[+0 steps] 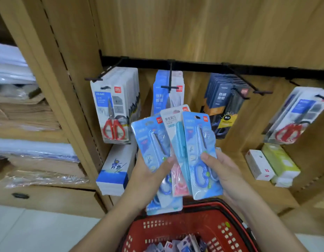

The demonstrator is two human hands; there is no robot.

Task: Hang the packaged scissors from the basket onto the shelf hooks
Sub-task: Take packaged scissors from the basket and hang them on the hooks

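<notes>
Packaged scissors are held as a fan in the air above the far rim of the red plastic basket (184,219), facing the shelf's black hook rail (203,67). The left hand (148,171) has its grip clamped on a blue blister pack (150,142), thumb across the front and fingers behind. The right hand (223,170) has its grip clamped the same way on a second blue pack (201,151). A white-and-pink pack (173,124) stands between them; which grip bears it I cannot tell. These should handle as light, flat things: stiff printed card behind and a glossy moulded bubble over the loop handles, slick enough for the cards to slide over one another. A corner pinch would likely bend the card, so the lower half, around the handles, looks the sound place to hold. That leaves the punched hang hole (197,117) at the top free for a thin wire hook (169,82). Loose packs (177,244) lie in the basket.
</notes>
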